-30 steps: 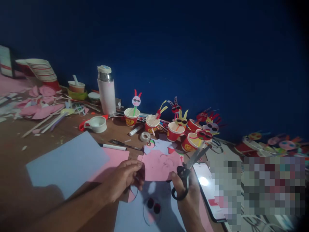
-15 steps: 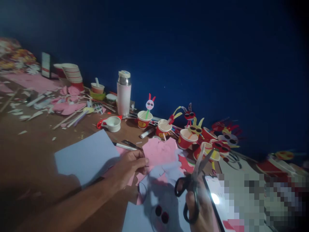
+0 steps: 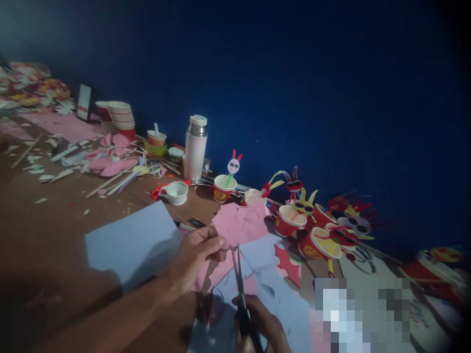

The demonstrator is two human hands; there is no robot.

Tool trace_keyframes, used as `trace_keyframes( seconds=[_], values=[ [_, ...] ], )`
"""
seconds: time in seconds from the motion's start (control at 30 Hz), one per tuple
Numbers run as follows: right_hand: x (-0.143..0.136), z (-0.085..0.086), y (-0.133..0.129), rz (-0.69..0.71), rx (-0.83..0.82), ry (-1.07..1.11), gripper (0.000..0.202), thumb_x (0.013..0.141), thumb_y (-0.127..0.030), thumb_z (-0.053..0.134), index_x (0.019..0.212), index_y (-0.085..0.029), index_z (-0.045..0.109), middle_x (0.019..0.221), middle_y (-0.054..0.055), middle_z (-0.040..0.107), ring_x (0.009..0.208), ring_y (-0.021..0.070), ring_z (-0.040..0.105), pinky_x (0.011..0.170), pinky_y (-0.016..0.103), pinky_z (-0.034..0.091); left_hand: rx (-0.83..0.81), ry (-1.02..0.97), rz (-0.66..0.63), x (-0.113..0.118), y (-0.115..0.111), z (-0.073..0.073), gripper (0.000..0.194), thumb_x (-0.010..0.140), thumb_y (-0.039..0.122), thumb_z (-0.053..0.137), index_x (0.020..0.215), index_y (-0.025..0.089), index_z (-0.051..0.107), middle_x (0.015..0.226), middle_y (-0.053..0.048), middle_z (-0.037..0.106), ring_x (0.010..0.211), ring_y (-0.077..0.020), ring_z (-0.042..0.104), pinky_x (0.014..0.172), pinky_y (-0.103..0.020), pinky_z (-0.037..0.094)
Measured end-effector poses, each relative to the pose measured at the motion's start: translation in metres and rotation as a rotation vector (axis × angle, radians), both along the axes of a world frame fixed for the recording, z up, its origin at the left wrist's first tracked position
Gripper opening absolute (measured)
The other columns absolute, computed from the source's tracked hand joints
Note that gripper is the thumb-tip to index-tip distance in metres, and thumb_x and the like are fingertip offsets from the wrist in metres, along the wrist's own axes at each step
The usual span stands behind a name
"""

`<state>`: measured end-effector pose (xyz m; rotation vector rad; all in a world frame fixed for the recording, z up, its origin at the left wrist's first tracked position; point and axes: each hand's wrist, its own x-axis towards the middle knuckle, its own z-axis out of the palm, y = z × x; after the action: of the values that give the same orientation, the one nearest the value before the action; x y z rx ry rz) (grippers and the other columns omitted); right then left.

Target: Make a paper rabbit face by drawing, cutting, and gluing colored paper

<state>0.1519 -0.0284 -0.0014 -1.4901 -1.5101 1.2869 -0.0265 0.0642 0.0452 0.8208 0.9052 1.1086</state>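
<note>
My left hand pinches the lower left edge of a pink paper piece with a ragged, cut outline. Wrapped around the black handles of a pair of scissors, my right hand is low in the view. The blades point up and stand slightly apart, their tips close to my left fingertips and the paper's lower edge. Whether they touch the paper I cannot tell. Beneath both hands lie pale blue sheets and pink scraps, with a red cut-out to the right.
A pale blue sheet lies left of my hands. Behind stand a white cup, a thermos and red paper cups holding paper figures on sticks. Pink cut-outs and scraps are strewn at the left, near stacked cups.
My right hand has brought the scissors left and down, turning the blades toward the pink paper; they are less spread now. My left hand still holds the paper. The view has shifted slightly.
</note>
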Motion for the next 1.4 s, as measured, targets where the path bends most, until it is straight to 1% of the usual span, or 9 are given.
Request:
trace_keyframes(
  seconds=[0.1,0.23,0.37,0.53,0.67,0.83,1.03,1.2,1.4],
  values=[
    [-0.007,0.009,-0.001,-0.011,0.020,0.024,0.041,0.068,-0.049,0.054,0.094,-0.016,0.059,0.055,-0.002,0.048,0.047,0.0108,0.042,0.044,0.020,0.036,-0.071,0.074,-0.068,0.006,-0.007,0.000,0.015,0.074,0.028,0.061,0.070,0.013,0.059,0.063,-0.001,0.059,0.056,-0.0088,0.051,0.049,-0.017,0.039],
    [-0.011,0.015,-0.003,-0.037,0.043,0.088,0.044,0.065,-0.051,0.058,0.094,-0.018,0.058,0.054,-0.003,0.047,0.047,0.0102,0.040,0.042,0.020,0.032,-0.174,0.160,-0.166,0.010,-0.014,-0.006,0.020,0.073,0.035,0.061,0.072,0.015,0.059,0.059,-0.001,0.057,0.047,-0.0084,0.046,0.035,-0.015,0.025],
    [-0.010,0.016,-0.005,-0.054,0.036,0.192,0.047,0.065,-0.056,0.058,0.095,-0.019,0.058,0.056,-0.003,0.047,0.047,0.0107,0.040,0.043,0.022,0.032,-0.161,0.160,-0.204,0.011,-0.016,-0.009,0.019,0.074,0.033,0.060,0.073,0.014,0.059,0.063,-0.002,0.059,0.050,-0.0083,0.048,0.038,-0.015,0.027],
    [-0.012,0.022,-0.005,-0.042,-0.018,0.259,0.049,0.064,-0.055,0.061,0.097,-0.019,0.056,0.058,-0.004,0.046,0.046,0.0099,0.039,0.043,0.022,0.030,-0.176,0.151,-0.183,0.014,-0.015,-0.003,0.014,0.072,0.027,0.062,0.071,0.014,0.060,0.059,-0.001,0.059,0.052,-0.0089,0.051,0.037,-0.014,0.027],
    [-0.011,0.025,-0.006,-0.047,-0.010,0.248,0.045,0.066,-0.052,0.062,0.097,-0.020,0.057,0.060,-0.004,0.047,0.049,0.0096,0.040,0.045,0.021,0.033,-0.185,0.110,-0.169,0.016,-0.018,0.001,0.010,0.073,0.023,0.061,0.069,0.014,0.060,0.057,0.000,0.060,0.043,-0.0048,0.045,0.037,-0.014,0.027],
    [-0.007,0.017,-0.010,-0.092,0.048,0.198,0.050,0.069,-0.053,0.059,0.106,-0.020,0.056,0.062,-0.002,0.052,0.050,0.0119,0.047,0.045,0.021,0.039,-0.188,0.098,-0.169,0.017,-0.019,0.000,0.009,0.074,0.021,0.059,0.069,0.014,0.060,0.055,0.001,0.060,0.036,-0.0026,0.038,0.037,-0.015,0.029],
    [-0.006,0.006,-0.014,-0.147,-0.007,0.220,0.053,0.065,-0.052,0.065,0.105,-0.019,0.057,0.063,-0.002,0.051,0.050,0.0115,0.046,0.041,0.020,0.039,-0.172,0.151,-0.192,0.015,-0.018,-0.006,0.014,0.074,0.027,0.061,0.072,0.014,0.060,0.057,-0.001,0.061,0.042,-0.0048,0.044,0.037,-0.015,0.024],
    [-0.004,0.006,-0.012,-0.103,-0.045,0.277,0.048,0.064,-0.043,0.069,0.104,-0.018,0.058,0.060,-0.003,0.050,0.048,0.0098,0.043,0.042,0.020,0.038,-0.189,0.140,-0.203,0.012,-0.019,-0.010,0.017,0.074,0.031,0.061,0.073,0.015,0.058,0.056,0.000,0.061,0.040,-0.0041,0.039,0.037,-0.016,0.022],
    [-0.004,0.010,-0.009,-0.105,-0.089,0.235,0.045,0.062,-0.042,0.070,0.098,-0.017,0.061,0.055,-0.004,0.049,0.044,0.0096,0.043,0.040,0.020,0.034,-0.210,0.133,-0.204,0.012,-0.018,-0.007,0.017,0.074,0.032,0.061,0.072,0.015,0.057,0.055,0.000,0.061,0.039,-0.0048,0.041,0.036,-0.017,0.021]
  ],
)
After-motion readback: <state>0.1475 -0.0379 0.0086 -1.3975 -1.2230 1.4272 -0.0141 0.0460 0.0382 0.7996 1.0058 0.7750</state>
